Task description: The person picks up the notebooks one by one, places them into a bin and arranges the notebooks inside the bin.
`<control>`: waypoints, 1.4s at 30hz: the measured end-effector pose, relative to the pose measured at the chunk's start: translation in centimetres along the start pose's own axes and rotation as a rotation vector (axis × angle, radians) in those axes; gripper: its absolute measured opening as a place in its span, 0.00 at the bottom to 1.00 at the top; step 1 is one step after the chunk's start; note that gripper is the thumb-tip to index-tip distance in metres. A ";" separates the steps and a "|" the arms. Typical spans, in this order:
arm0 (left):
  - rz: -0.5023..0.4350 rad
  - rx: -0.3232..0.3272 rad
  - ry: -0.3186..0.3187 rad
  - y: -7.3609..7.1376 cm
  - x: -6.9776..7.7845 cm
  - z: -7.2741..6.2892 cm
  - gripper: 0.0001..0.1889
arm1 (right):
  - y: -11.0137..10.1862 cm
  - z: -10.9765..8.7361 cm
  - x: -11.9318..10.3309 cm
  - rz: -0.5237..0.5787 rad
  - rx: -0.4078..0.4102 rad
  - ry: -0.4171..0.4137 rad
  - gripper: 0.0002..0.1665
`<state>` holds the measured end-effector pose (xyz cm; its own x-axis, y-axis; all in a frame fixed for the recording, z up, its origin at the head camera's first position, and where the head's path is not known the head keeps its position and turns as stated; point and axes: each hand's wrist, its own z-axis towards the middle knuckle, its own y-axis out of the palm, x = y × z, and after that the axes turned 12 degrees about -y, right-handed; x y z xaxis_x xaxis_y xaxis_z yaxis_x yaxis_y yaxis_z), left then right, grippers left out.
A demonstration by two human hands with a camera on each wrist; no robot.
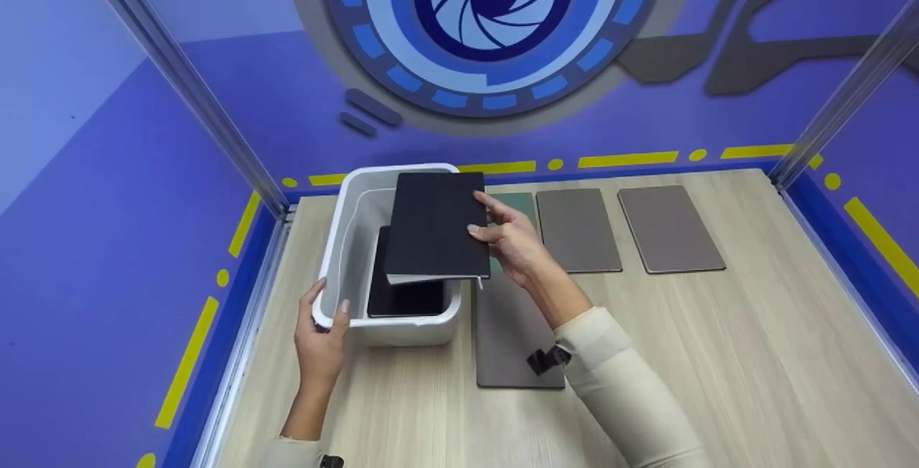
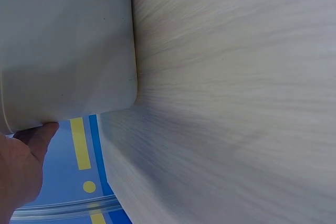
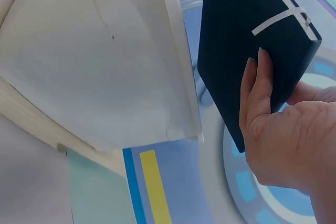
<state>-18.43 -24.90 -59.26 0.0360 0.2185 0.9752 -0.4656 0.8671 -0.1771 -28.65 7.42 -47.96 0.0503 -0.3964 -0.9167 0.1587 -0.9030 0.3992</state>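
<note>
A black notebook is held above the right side of a white bin. My right hand grips its right edge, thumb on the cover facing up and fingers underneath. In the right wrist view a white ribbon lies across the underside of the notebook. Inside the bin, partly hidden by the held one, rests another black notebook. My left hand holds the bin's near left corner, thumb over the rim; in the left wrist view, fingers press against the bin's outer wall.
To the right of the bin lie a green notebook, partly covered by my hand, and grey-brown notebooks along the back. A long grey-brown notebook lies nearer, under my right forearm. Blue panels enclose the wooden table.
</note>
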 end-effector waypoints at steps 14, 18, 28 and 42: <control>0.001 -0.020 -0.007 -0.1 -0.1 0.2 0.30 | 2.9 2.5 1.4 -0.072 -0.012 0.005 0.47; -0.002 -0.024 -0.005 -0.1 0.0 0.3 0.30 | 3.8 3.1 1.5 -0.086 -0.006 0.008 0.47; 0.011 -0.018 -0.021 -0.1 0.0 -0.1 0.30 | 6.0 4.5 2.4 -0.154 0.013 0.019 0.47; -0.016 -0.011 -0.009 0.1 -0.2 0.0 0.30 | 6.0 3.6 0.8 -0.360 -0.286 0.163 0.46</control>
<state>-18.50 -24.86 -59.43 0.0356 0.2010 0.9789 -0.4556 0.8751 -0.1631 -31.24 1.06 -46.23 0.0924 -0.0156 -0.9956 0.4580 -0.8872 0.0564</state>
